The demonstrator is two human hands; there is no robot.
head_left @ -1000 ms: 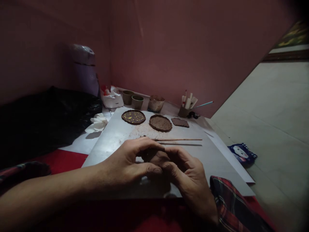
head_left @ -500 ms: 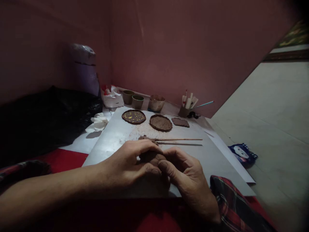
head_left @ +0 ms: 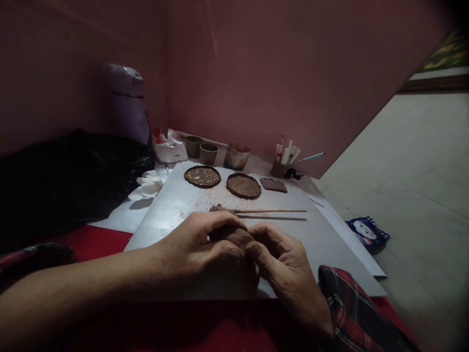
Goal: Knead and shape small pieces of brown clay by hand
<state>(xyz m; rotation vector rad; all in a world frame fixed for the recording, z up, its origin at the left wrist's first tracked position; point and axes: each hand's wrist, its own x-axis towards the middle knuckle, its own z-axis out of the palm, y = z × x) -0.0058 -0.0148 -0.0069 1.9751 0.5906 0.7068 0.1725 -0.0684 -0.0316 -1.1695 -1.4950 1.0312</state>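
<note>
My left hand (head_left: pixel 194 244) and my right hand (head_left: pixel 286 261) meet at the near edge of a grey board (head_left: pixel 176 200). Both curl round a lump of brown clay (head_left: pixel 229 235), thumbs pressed on top of it. Just beyond the fingers lies a thin wooden stick (head_left: pixel 271 211) with a clay-smeared left end. Farther back on the board rest a round clay disc with yellow specks (head_left: pixel 202 176), a plain round clay disc (head_left: pixel 244 186) and a small flat clay slab (head_left: pixel 273 185).
Along the pink wall stand two small cups (head_left: pixel 201 149), a bowl (head_left: pixel 236 156) and a holder of tools (head_left: pixel 284 161). A crumpled white tissue (head_left: pixel 147 186) and a black bag (head_left: pixel 73 176) lie left. A blue packet (head_left: pixel 367 232) sits on the floor at right.
My hands have kept kneading the clay lump in place; the right thumb has shifted onto its top. The stick's clay-smeared end has come into view beyond my fingers.
</note>
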